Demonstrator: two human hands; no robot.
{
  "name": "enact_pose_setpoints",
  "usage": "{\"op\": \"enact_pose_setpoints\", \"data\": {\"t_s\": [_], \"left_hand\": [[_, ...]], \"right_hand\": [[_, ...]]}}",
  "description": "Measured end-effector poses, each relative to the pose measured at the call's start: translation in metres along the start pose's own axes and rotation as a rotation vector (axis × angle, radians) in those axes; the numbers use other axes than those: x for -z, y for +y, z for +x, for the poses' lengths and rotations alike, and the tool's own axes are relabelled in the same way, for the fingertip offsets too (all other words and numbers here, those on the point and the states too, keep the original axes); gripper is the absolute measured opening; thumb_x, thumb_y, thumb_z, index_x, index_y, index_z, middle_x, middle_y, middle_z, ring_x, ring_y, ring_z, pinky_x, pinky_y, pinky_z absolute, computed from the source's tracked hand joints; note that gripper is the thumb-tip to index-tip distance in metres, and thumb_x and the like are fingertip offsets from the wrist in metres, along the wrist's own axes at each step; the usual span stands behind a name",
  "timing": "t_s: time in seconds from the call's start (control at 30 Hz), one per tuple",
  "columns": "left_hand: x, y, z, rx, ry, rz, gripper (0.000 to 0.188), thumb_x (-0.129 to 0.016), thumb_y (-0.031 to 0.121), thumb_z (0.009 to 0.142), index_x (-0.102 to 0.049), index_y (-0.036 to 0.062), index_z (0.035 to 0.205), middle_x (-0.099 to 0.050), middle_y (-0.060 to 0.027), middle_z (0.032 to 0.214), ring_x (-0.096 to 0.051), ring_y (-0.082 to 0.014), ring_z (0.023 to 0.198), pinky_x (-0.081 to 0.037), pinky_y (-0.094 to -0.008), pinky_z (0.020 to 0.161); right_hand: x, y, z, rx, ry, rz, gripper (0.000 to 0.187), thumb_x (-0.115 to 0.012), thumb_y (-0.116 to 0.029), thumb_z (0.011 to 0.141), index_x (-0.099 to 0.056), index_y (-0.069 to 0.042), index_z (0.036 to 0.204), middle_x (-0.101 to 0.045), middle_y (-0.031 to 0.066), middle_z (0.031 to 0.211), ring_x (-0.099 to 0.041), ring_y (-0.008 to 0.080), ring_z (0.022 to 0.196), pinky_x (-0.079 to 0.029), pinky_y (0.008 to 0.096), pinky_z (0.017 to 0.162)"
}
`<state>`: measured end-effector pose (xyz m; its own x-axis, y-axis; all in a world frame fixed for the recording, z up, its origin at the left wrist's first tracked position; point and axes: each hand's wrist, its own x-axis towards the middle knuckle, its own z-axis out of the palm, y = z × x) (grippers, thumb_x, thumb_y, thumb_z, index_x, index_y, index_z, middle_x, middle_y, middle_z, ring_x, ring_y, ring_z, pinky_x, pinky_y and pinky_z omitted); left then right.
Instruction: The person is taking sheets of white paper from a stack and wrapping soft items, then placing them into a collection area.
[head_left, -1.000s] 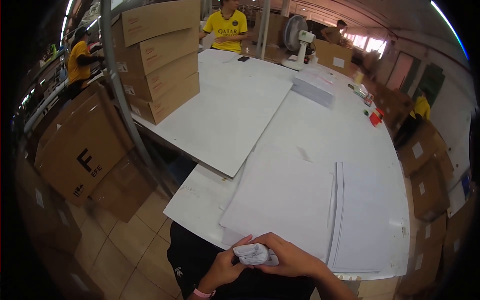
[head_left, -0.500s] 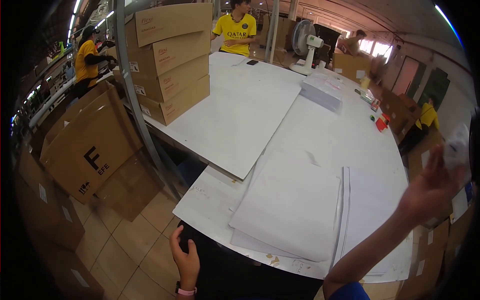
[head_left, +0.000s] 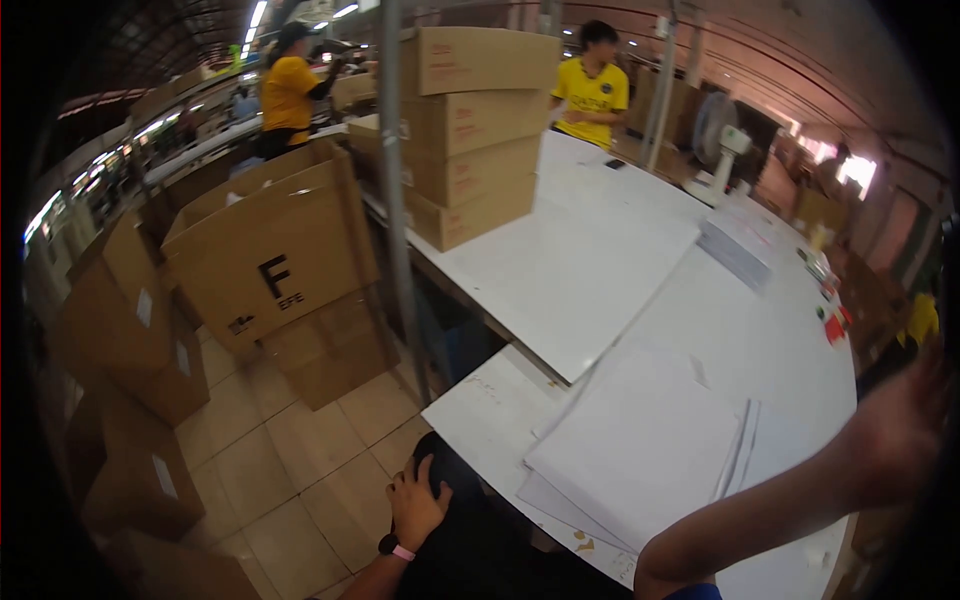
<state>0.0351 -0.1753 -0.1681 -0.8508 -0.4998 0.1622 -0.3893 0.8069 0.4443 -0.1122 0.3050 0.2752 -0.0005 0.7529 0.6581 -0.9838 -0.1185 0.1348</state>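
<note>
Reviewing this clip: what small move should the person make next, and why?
Probably lift the left hand toward the near edge of the white sheets: it lies spread against the black clothing, seemingly holding nothing, and the sheets lie close by on the table. The right hand is blurred at the picture's right rim, so whether it holds anything can't be told.

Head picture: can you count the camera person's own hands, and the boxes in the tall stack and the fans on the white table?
Left hand and right hand: 2
Stacked boxes: 4
Fans: 1
Total: 7
</note>
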Motion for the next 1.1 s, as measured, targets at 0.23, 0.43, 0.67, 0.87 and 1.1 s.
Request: {"op": "enact_pose_setpoints", "data": {"t_s": [0.23,0.43,0.67,0.87,1.1], "left_hand": [[0.003,0.01,0.006,0.014,0.005,-0.021,0.072,-0.078,0.04,0.099,-0.063,0.0141,0.163,-0.062,-0.028,0.165,-0.065,-0.0482,0.137,-0.049,-0.063,0.116],[0.011,-0.015,-0.013,0.164,-0.004,-0.031,0.071,-0.078,0.04,0.098,-0.064,0.0151,0.163,-0.062,-0.0271,0.166,-0.063,-0.0478,0.141,-0.047,-0.0629,0.119],[0.009,-0.034,-0.004,0.115,-0.004,-0.108,0.07,-0.078,0.039,0.099,-0.063,0.0157,0.163,-0.061,-0.0265,0.166,-0.063,-0.0471,0.142,-0.048,-0.0639,0.118],[0.0,-0.03,0.008,0.088,-0.03,-0.082,0.069,-0.08,0.033,0.097,-0.062,0.0119,0.161,-0.064,-0.0241,0.162,-0.063,-0.047,0.141,-0.049,-0.0629,0.117],[-0.01,-0.03,0.018,-0.109,-0.228,-0.049,0.076,-0.073,0.025,0.109,-0.043,0.0041,0.175,-0.054,-0.0278,0.172,-0.057,-0.05,0.154,-0.048,-0.0599,0.127]], "right_hand": [[-0.348,0.152,-0.206,-0.651,-1.799,-0.692,0.068,-0.066,-0.065,0.111,-0.087,-0.003,0.092,-0.086,0.0097,0.081,-0.076,0.0325,0.069,-0.067,0.0525,0.077],[-0.248,0.075,-0.284,-0.918,-2.539,-0.453,0.082,-0.072,-0.069,0.108,-0.067,-0.006,0.162,-0.087,0.0208,0.1,-0.085,0.0303,0.08,-0.066,0.0453,0.092],[-0.021,0.042,-0.233,-1.624,-2.861,-0.189,0.072,-0.067,-0.057,0.118,-0.051,-0.02,0.178,-0.083,0.0095,0.145,-0.084,0.0309,0.114,-0.065,0.0407,0.101],[0.083,-0.037,-0.115,-1.466,-1.637,-1.024,0.046,-0.076,-0.014,0.112,-0.071,-0.008,0.157,-0.086,0.013,0.136,-0.084,0.0254,0.11,-0.063,0.0391,0.099],[0.297,-0.174,-0.087,-1.129,-1.376,-2.137,0.081,-0.067,-0.047,0.115,-0.038,-0.012,0.183,-0.033,0.0272,0.189,-0.023,0.0627,0.172,-0.017,0.0781,0.137]]}}
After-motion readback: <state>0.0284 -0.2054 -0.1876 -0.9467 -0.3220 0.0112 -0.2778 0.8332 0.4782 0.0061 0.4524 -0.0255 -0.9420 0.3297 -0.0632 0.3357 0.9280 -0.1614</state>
